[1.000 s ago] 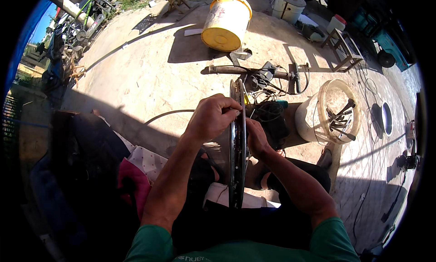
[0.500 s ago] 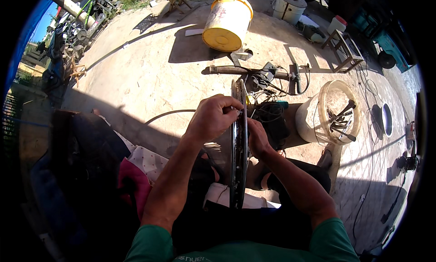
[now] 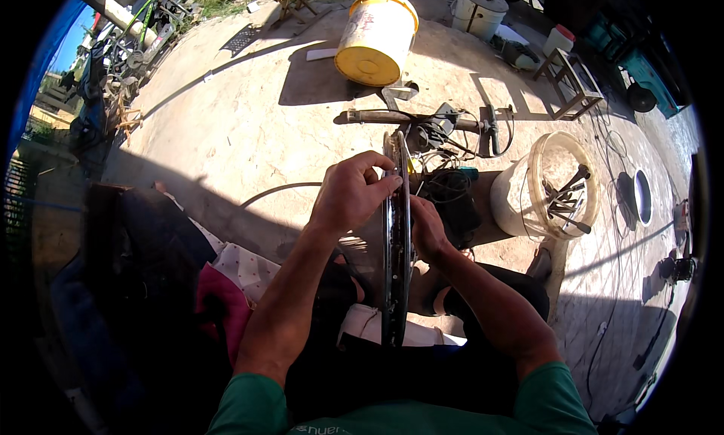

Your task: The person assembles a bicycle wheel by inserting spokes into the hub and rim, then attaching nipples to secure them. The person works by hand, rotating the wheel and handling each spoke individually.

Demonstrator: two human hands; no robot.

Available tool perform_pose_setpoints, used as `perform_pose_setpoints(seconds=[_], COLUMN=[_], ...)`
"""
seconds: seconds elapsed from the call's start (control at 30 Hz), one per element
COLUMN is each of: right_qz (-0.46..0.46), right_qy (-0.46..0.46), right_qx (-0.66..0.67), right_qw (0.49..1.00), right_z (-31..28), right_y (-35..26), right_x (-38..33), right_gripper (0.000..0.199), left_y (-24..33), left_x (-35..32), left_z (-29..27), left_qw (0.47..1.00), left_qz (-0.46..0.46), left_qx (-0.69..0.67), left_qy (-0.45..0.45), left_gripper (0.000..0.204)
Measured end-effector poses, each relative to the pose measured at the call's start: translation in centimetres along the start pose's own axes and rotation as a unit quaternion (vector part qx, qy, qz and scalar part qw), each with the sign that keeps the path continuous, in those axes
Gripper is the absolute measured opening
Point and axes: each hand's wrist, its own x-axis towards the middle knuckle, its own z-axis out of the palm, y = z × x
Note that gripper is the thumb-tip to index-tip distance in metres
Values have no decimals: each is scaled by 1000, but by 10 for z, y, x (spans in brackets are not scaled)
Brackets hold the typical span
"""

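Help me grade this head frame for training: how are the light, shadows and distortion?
Head view: hard sunlight bleaches the paved ground; deep shadow covers the lap and lower left; the left hand is sunlit, the right hand partly shaded beside the wheel rim; fisheye bends the edges inside a black border; the yellow bucket stays sharp.

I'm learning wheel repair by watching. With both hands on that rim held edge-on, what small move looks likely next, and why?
Probably turning the wheel rim a little between the hands. The left hand curls over its upper edge with fingertips on the rim, and the right hand braces its far side, so only that short stretch is within reach.
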Motion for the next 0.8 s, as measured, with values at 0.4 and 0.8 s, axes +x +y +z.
perform_pose_setpoints(seconds=[0.4, 0.8], right_qz=[-34, -21], right_qy=[28, 26], right_qx=[-26, -1], right_qw=[999, 999], right_z=[-9, -11], right_y=[-3, -6], right_x=[6, 6], right_gripper=[38, 41], left_y=[-63, 1], left_x=[-10, -45], left_z=[-9, -10], left_qw=[771, 876], left_qz=[-277, -147], left_qx=[-571, -459], left_qy=[59, -12], left_gripper=[18, 25])
